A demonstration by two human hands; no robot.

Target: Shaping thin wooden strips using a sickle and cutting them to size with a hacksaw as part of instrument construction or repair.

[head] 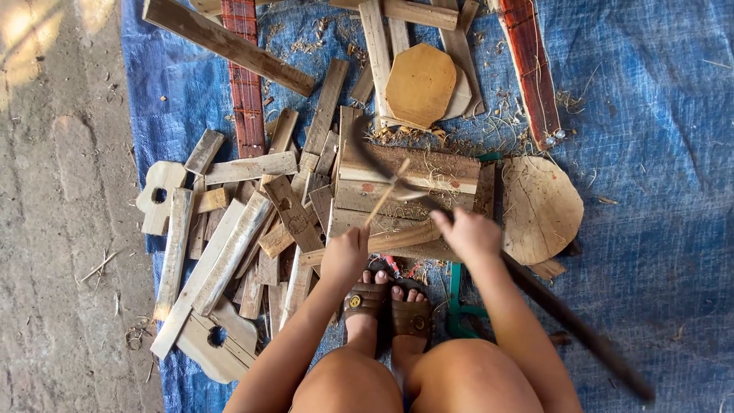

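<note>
Your knees and sandalled feet (388, 312) sit closest, just before the wooden block (405, 200) on the blue tarp (642, 191). Your left hand (345, 256) is clamped on a thin stick (384, 195) propped upright on that block; your right hand (468, 233) grips a long-handled blade (397, 183) (blurred) at the stick. You seem mid-shaving: the next stroke calls for fingers kept clear below the edge.

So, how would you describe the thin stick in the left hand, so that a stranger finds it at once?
On the blue tarp, find the wooden block in front of the sandalled feet. The left hand holds a thin pale stick slanting up across that block, under the curved blade held by the right hand. Unlike the flat planks around, it is slender.
</note>
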